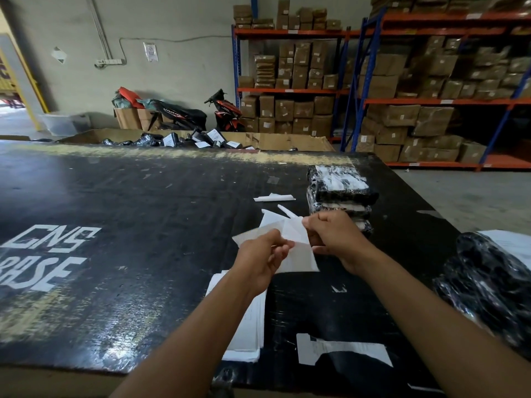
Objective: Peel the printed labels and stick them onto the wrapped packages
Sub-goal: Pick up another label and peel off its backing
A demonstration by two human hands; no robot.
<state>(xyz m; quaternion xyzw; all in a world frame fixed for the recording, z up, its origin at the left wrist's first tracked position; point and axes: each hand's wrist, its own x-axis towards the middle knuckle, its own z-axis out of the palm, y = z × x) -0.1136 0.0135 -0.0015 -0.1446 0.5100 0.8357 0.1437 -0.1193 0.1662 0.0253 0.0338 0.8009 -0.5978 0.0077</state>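
A worn black table point(143, 211) is filling most of the view, and both bare forearms are reaching forward over its near right part, angling towards each other. At the near right edge a big package wrapped in black plastic point(488, 285) is lying on the table. A stack of smaller wrapped packages point(342, 191) is sitting farther off, just beyond the right hand. A pile of printed sheets point(247, 326) is lying under the left forearm.

The left hand point(263, 254) is curling its fingers and thumb, pinching the left edge of a white label sheet point(300, 242) held above the table. The right hand point(334, 235), knuckles up, is pinching the sheet's far right corner. A strip of white backing paper point(274, 198) is lying beyond them.
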